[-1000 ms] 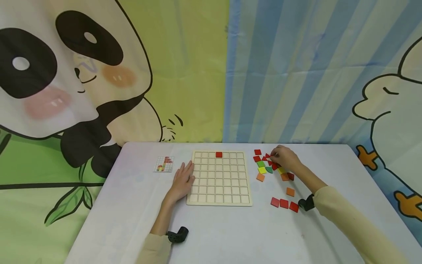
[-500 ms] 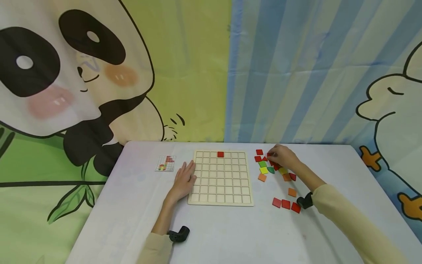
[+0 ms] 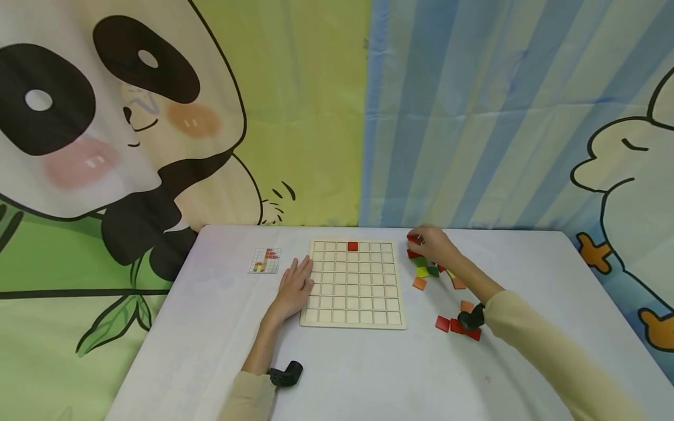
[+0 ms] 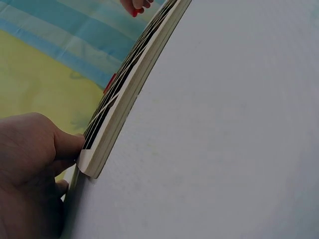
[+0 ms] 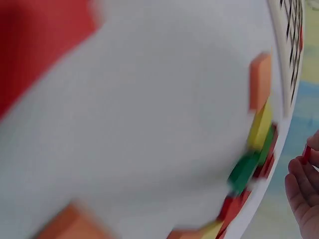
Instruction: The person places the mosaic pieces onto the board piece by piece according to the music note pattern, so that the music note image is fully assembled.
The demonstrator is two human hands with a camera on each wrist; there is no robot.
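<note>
My left hand (image 3: 293, 286) lies along the left edge of a pale wooden grid board (image 3: 350, 301), fingers extended, and in the left wrist view its thumb (image 4: 67, 144) touches the board's corner. One red square tile (image 3: 353, 246) sits in the board's top row. At the back right, my right hand (image 3: 434, 242) pinches a small red tile (image 5: 306, 153) between thumb and fingers, held over the loose pieces. Under and beside that hand lie a green tile (image 3: 419, 262), a yellow tile (image 3: 422, 272) and an orange tile (image 3: 419, 283); it hides part of the pile.
A small printed pattern card (image 3: 265, 261) lies left of the board on the white table (image 3: 347, 374). Nearer the front right are several red tiles (image 3: 443, 323) and an orange tile (image 3: 466, 306), partly behind the right wrist's black camera (image 3: 471, 317). A printed curtain (image 3: 316, 117) hangs behind the table.
My right hand has moved left and slightly back from the middle of the pile, now with a red tile between its fingers. The left hand stays at the board's edge.
</note>
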